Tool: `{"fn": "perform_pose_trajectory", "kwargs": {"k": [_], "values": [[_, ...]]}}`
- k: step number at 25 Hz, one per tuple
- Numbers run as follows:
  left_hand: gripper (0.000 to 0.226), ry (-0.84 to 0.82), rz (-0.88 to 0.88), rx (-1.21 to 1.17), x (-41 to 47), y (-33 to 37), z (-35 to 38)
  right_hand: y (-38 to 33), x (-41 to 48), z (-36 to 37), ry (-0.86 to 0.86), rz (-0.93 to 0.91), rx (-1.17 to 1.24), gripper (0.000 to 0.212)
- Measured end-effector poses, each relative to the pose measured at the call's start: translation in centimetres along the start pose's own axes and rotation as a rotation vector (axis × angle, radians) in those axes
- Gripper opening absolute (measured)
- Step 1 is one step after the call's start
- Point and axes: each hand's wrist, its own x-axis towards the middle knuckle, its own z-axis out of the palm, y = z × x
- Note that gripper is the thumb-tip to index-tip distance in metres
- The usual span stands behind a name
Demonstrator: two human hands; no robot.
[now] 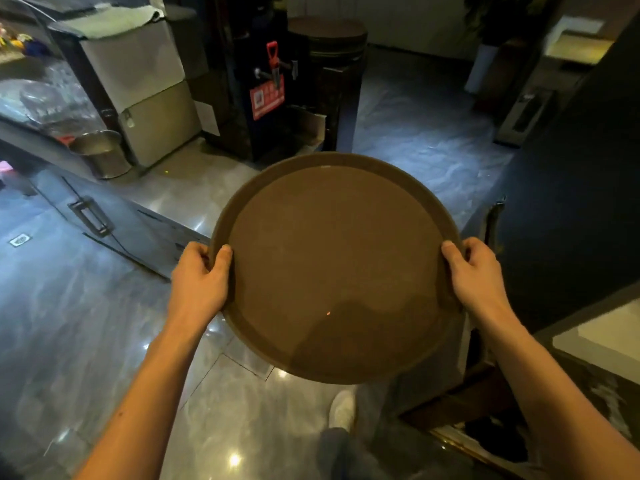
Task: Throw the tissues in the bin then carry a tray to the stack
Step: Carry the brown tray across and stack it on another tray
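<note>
A round brown tray (332, 258) is held level in front of me, above the glossy floor, with nothing on it. My left hand (201, 275) grips its left rim, thumb on top. My right hand (474, 271) grips its right rim the same way. Far ahead, a stack of similar round brown trays (327, 32) rests on a dark stand (341, 98). No tissues or bin show clearly in view.
A black hot-water dispenser with a red tap (268, 95) stands left of the stack. A metal bucket (98, 155) and a grey cabinet (138, 88) are at the left. A dark wall (571, 202) and wooden furniture (460, 400) close the right side. Tiled floor (415, 133) runs ahead.
</note>
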Motion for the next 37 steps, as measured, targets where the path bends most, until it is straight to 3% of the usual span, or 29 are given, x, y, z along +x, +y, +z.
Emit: {"fn": "perform_pose_trajectory", "kwargs": {"k": [10,20,29,37], "values": [[0.042,0.025,0.040,-0.123,18.1,10.5,12.8,-4.4,23.3,2.4,0.081,-0.027,0.131,0.037],[0.023,0.072,0.057,-0.322,36.7,21.1,25.3,-10.2,47.7,4.8,0.130,0.018,0.272,0.036],[0.010,0.066,0.031,-0.482,52.2,28.9,33.8,-16.9,68.9,7.3,0.051,0.024,0.278,0.027],[0.019,0.224,-0.055,-0.490,61.6,32.8,42.0,-21.1,88.1,13.7,-0.172,-0.123,0.236,0.043]]}}
